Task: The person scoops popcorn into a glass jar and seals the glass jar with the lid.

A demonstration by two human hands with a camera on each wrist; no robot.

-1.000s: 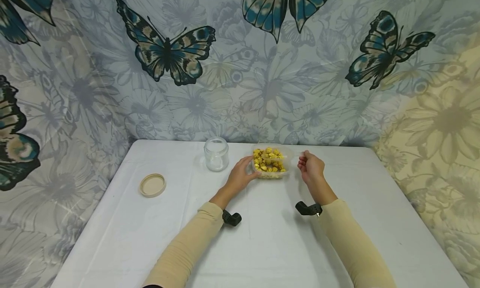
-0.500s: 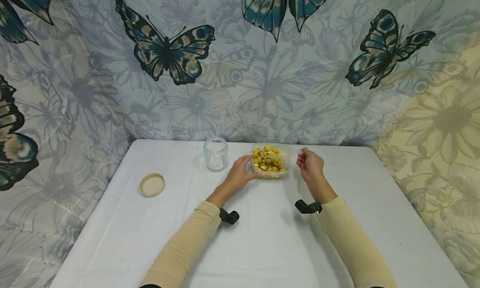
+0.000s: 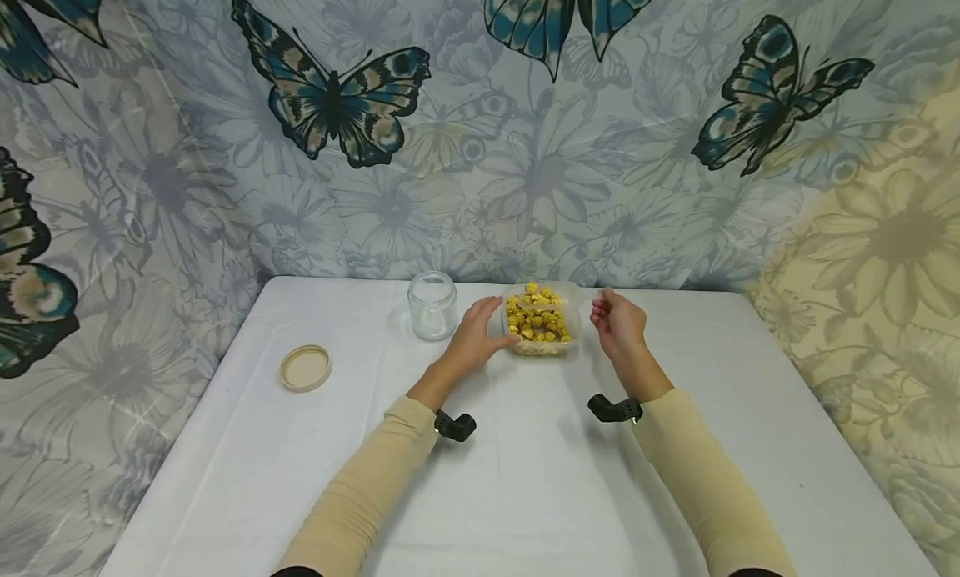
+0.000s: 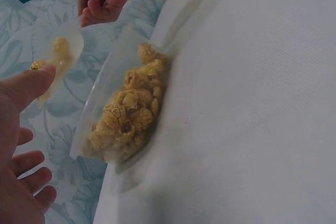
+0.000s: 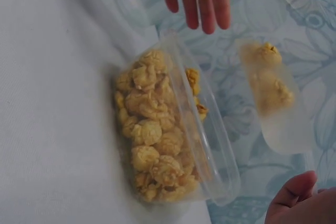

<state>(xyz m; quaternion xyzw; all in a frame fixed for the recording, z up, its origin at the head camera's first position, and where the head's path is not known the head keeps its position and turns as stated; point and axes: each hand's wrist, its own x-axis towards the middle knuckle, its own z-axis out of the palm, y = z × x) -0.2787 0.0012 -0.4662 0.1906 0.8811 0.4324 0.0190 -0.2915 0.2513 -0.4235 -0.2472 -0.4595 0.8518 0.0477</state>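
Observation:
A clear plastic container (image 3: pixel 573 314) of yellow popcorn (image 5: pixel 152 129) stands near the table's back edge. My right hand (image 3: pixel 621 323), to its right, grips the thin handle of a translucent scoop (image 5: pixel 283 129). Several popcorn pieces (image 5: pixel 270 53) lie in the scoop, raised above the container. My left hand (image 3: pixel 474 337) is at the container's left side, fingers spread and apart from its wall in the right wrist view. In the left wrist view, my left thumb (image 4: pixel 37 85) overlaps the scoop; whether they touch I cannot tell.
A clear glass jar (image 3: pixel 432 308) without a lid stands left of my left hand. Farther left, a round beige lid (image 3: pixel 305 368) lies on the white-covered table (image 3: pixel 510 494). A butterfly-patterned cloth (image 3: pixel 540 185) hangs right behind the table's back edge.
The scoop has come up out of the container with popcorn on it, my right hand rising slightly. My left hand has loosened from the container's side, its fingers straighter.

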